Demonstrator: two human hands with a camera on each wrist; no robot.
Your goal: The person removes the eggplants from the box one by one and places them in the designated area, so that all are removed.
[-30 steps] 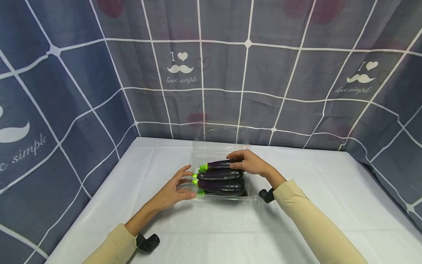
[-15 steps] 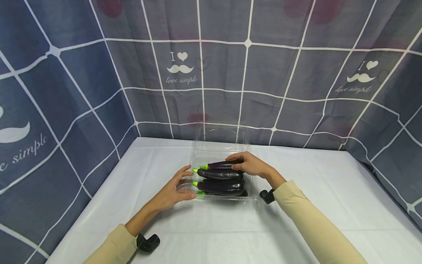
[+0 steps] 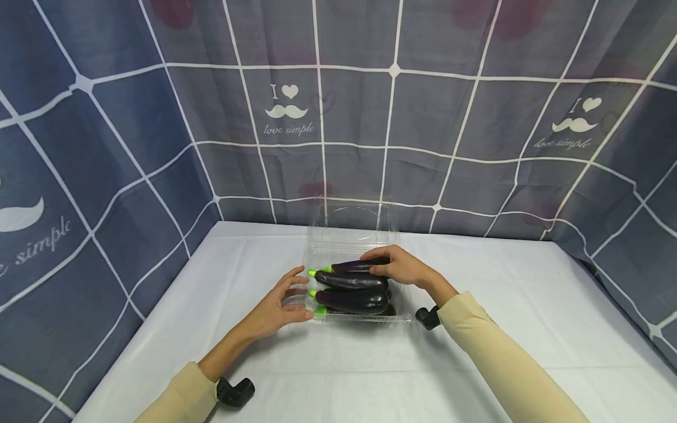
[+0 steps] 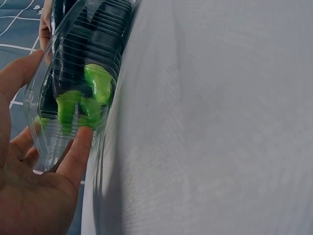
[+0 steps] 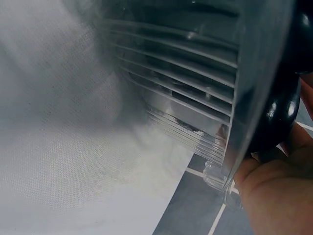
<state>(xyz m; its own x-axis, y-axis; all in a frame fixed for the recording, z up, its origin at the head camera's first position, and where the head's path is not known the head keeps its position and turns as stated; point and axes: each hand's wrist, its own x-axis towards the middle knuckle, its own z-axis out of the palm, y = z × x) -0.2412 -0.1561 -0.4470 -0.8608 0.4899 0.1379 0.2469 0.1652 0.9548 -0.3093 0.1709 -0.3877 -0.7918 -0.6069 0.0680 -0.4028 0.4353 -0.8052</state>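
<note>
Several dark purple eggplants (image 3: 351, 301) with bright green stem ends lie piled in a clear plastic clamshell box (image 3: 407, 318). My right hand (image 3: 404, 265) grips the right end of the rearmost eggplant (image 3: 349, 266), thumb in front and fingers behind. The right wrist view shows this hand (image 5: 279, 191) curled at a glossy eggplant end (image 5: 279, 115) beside the box wall. At the left end of the box, my left hand (image 3: 277, 305) has its fingers spread. In the left wrist view, its fingertips (image 4: 80, 139) touch the box near the green stems (image 4: 98, 83).
The box's clear lid (image 3: 353, 220) stands raised behind it, towards the grey checked curtain (image 3: 285, 170). A white cloth (image 3: 359, 376) covers the table. Black wrist cameras (image 3: 235, 392) sit below both wrists.
My right hand has shifted slightly forward with the rear eggplant. The stem of the eggplant before it has swung back, widening the gap to the front one. The left hand stays put.
</note>
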